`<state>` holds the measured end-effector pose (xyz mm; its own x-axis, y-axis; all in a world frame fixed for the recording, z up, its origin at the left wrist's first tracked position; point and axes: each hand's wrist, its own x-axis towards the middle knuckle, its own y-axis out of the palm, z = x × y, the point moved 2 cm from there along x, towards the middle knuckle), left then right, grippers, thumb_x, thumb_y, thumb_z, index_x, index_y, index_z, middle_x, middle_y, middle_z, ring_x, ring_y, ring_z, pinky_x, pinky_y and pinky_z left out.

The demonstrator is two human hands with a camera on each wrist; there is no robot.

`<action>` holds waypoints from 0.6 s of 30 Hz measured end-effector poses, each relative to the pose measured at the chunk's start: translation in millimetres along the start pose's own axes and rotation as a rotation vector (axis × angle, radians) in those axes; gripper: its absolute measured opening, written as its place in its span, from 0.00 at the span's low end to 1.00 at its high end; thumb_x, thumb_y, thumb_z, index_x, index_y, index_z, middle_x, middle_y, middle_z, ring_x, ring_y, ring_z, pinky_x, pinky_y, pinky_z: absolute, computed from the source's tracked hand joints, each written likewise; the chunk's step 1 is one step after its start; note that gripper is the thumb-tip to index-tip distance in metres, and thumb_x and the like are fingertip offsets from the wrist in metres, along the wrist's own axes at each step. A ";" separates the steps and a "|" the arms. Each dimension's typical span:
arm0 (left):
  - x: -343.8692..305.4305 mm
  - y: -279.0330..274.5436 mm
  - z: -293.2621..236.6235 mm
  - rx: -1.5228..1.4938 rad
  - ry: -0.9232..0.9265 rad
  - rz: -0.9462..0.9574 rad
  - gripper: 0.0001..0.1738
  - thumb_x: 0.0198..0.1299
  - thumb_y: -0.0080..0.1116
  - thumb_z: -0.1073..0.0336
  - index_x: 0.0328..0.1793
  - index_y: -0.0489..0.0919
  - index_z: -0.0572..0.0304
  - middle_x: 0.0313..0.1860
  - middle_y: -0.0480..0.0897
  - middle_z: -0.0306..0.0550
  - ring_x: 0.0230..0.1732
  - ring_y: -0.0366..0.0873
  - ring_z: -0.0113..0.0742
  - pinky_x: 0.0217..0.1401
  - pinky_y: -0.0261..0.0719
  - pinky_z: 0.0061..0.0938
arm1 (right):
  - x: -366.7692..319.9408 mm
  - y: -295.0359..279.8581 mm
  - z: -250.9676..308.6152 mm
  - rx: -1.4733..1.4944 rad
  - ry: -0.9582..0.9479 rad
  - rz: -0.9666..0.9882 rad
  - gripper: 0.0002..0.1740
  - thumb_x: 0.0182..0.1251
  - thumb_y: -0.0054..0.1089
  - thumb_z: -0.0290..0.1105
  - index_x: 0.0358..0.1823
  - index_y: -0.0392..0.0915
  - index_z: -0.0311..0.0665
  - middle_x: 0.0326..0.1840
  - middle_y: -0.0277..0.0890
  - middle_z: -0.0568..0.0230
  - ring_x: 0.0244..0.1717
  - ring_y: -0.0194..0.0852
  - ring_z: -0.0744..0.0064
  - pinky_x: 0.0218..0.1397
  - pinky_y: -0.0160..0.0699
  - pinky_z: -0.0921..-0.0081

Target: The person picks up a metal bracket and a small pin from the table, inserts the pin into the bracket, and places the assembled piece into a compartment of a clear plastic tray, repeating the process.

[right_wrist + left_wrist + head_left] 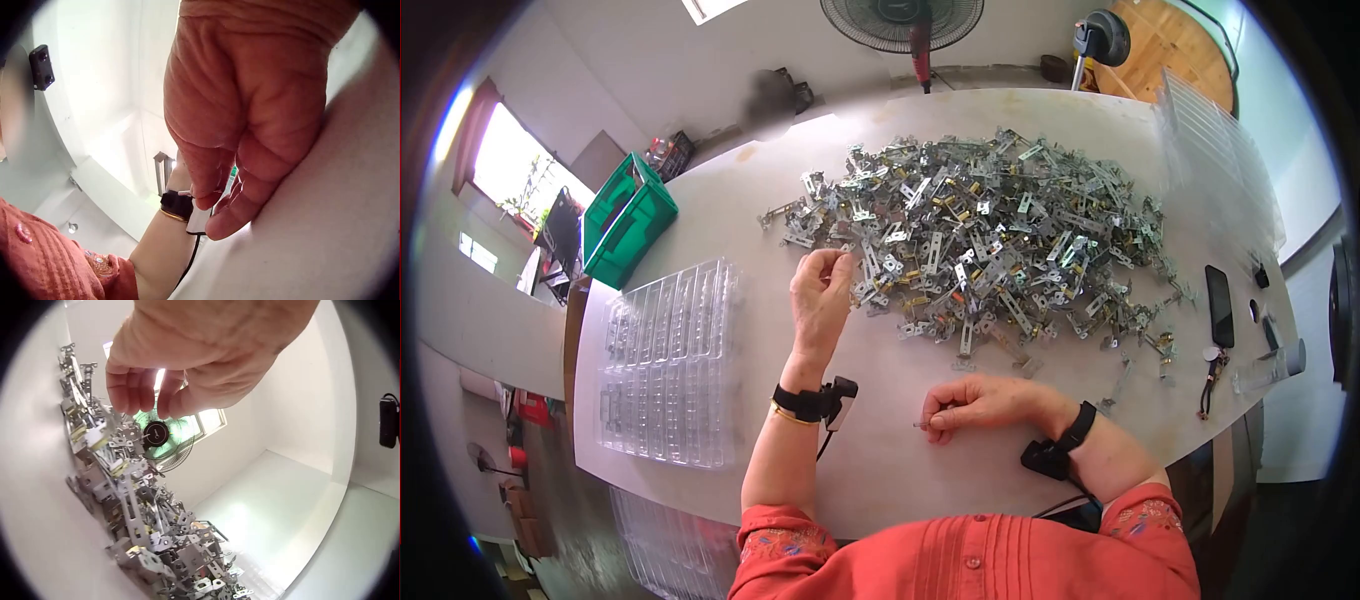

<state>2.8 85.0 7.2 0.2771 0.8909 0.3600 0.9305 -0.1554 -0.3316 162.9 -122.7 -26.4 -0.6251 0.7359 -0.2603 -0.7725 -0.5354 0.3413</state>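
Observation:
My left hand (pixel 818 295) reaches to the left edge of a heap of small metal bracket-like parts (pixel 990 230), its fingers loosely bent. In the left wrist view, thumb and fingertips (pixel 134 403) stand apart beside the heap, and nothing shows between them. Low over the bare near part of the table (pixel 880 470), my right hand (pixel 975 405) pinches a small thin metal piece (pixel 920 426). Just a short end of that metal piece (pixel 185 192) sticks out past the fingertips in the right wrist view; the fingers hide the rest.
Clear plastic trays (pixel 670 365) lie at the left, near a green crate (pixel 628 222). More clear trays (pixel 1215 160) stand at the back right. A phone (pixel 1219 305), a keyring (pixel 1210 380) and a clear cylinder (pixel 1270 368) lie along the right edge. A fan (pixel 905 22) stands beyond the table.

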 end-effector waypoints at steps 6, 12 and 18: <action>-13.6 -5.4 13.8 -0.044 -0.159 0.035 0.14 0.72 0.62 0.59 0.47 0.82 0.66 0.34 0.80 0.30 0.35 0.70 0.15 0.37 0.68 0.16 | -3.7 3.7 9.9 -0.082 0.032 -0.018 0.15 0.79 0.57 0.38 0.53 0.79 0.33 0.46 0.83 0.66 0.50 0.81 0.78 0.58 0.79 0.76; -15.8 -7.0 23.2 -0.136 -0.295 0.129 0.15 0.72 0.61 0.55 0.45 0.82 0.60 0.34 0.79 0.30 0.35 0.70 0.15 0.40 0.69 0.16 | -3.7 4.7 6.9 -0.078 0.008 -0.038 0.14 0.79 0.56 0.38 0.51 0.79 0.34 0.46 0.83 0.66 0.49 0.81 0.78 0.56 0.80 0.76; -22.2 -8.0 27.5 -0.288 -0.348 0.248 0.17 0.68 0.64 0.55 0.52 0.81 0.60 0.40 0.79 0.32 0.40 0.73 0.18 0.47 0.72 0.16 | -6.6 6.4 9.9 -0.122 -0.006 -0.070 0.13 0.79 0.56 0.38 0.49 0.79 0.34 0.46 0.84 0.66 0.49 0.82 0.78 0.55 0.80 0.76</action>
<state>-17.3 78.2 -22.1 0.4473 0.8940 -0.0268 0.8887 -0.4476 -0.0994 163.1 -126.8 -13.5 -0.5688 0.7754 -0.2743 -0.8223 -0.5289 0.2099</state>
